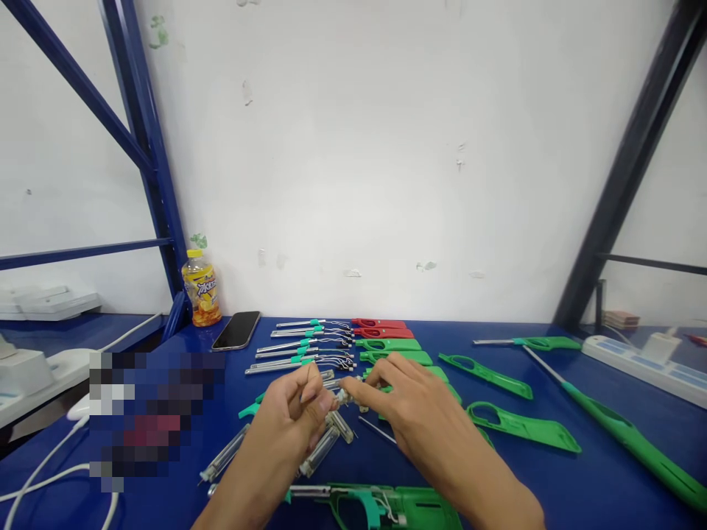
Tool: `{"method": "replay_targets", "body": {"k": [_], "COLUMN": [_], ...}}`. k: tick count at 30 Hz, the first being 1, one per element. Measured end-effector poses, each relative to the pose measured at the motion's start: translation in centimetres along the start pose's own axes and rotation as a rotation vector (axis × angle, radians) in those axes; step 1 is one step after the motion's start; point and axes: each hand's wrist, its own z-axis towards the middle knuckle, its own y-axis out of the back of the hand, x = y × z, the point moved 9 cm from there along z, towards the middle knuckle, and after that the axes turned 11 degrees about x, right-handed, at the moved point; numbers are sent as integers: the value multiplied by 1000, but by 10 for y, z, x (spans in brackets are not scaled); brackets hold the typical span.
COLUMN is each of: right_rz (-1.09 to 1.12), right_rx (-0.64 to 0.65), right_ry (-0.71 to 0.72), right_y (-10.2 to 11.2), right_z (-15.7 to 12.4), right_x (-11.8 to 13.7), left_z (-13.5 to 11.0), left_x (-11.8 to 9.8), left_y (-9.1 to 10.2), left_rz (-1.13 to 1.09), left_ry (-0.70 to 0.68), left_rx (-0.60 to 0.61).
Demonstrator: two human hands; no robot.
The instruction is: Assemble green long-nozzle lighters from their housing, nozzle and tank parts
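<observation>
Both my hands meet over the blue table (pixel 552 478) and pinch one small metal lighter part (pixel 343 395) between them. My left hand (pixel 290 423) is closed, thumb and fingers gripping its left end. My right hand (pixel 420 419) pinches the right end with thumb and forefinger. Under the hands lie clear gas tubes (pixel 320 450) and a thin metal rod (pixel 375 429). A half-built green lighter body (pixel 387 508) lies nearest me.
Rows of metal nozzle tubes (pixel 301 344) with red handle shells (pixel 381 328) and green handle shells (pixel 500 377) lie behind. A long assembled green lighter (pixel 624 430) is at right. A phone (pixel 236 330), a yellow bottle (pixel 201 288), white cables (pixel 49 464) and a power strip (pixel 646 355) stand around.
</observation>
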Motion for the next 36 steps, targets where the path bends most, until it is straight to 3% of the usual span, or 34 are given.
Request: {"method": "replay_targets", "body": {"k": [9,15,19,22,26,32,36], "right_rz": [47,369,416,476,548,632,673], "right_rx": [17,109,-25,-165,-213,-242,-172], "right_ry": [-12,-66,-193,-317,-382,-399,-391], "right_y": [0,25,34,26,2,-20,-32], "right_z": [-2,-24,-55,-85,-108,-111,-107], "right_x": [-4,-20,-34,-42,-39,-33,-32], "left_z": [-1,-5,-5,-9,-14,-10,-11], "left_x": [-11,-18,-15,-4,12,17,14], "left_y": [-9,-23,-31,-45,-61,-71,-70], "left_rz": [3,37,407,678,740,842,840], "left_ry": [1,113,118,83,66,56,56], "left_rx": [43,166,200,285,397,470,474]}}
